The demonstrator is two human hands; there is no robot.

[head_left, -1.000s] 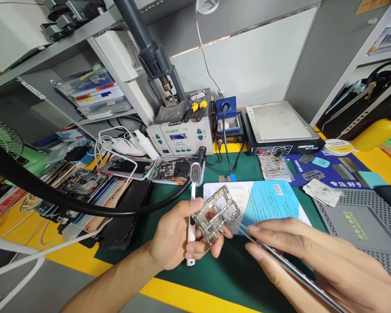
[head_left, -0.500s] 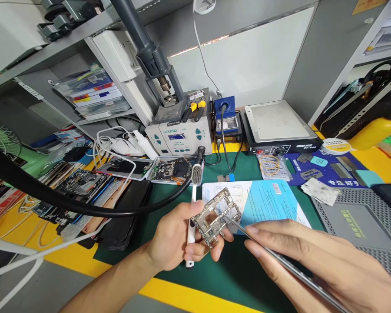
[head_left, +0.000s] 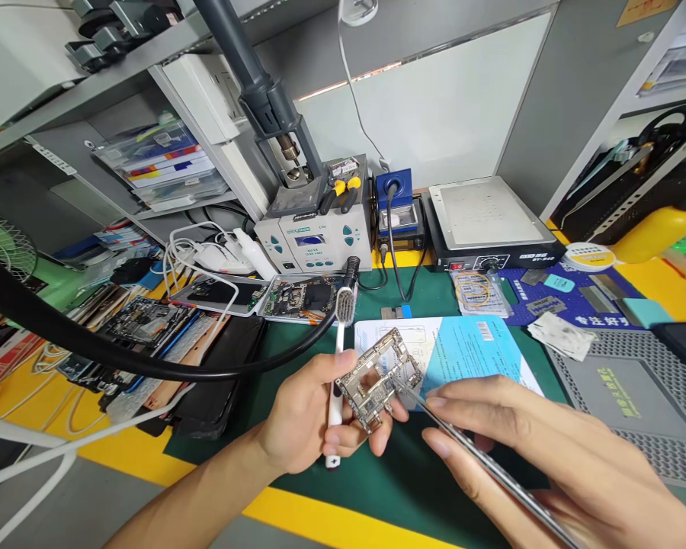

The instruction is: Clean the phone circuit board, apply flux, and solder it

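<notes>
Tilted above the green mat, a small phone circuit board is held at its left edge by my left hand. The same hand grips a white toothbrush, its grey bristles upward, alongside the board. My right hand is closed round slim metal tweezers, held like a pen. Their tips meet the right part of the board; I cannot tell whether anything is between them. Beneath the board and my right fingers lies a blue and white printed sheet.
A hot-air rework station stands behind, and its thick black hose arcs across the left foreground. A flat heating plate sits at the back right. Opened phones lie left, a grey perforated mat right.
My right hand and the tweezers have shifted slightly left, with the tweezers turned a little steeper. The board and toothbrush stay almost still in my left hand.
</notes>
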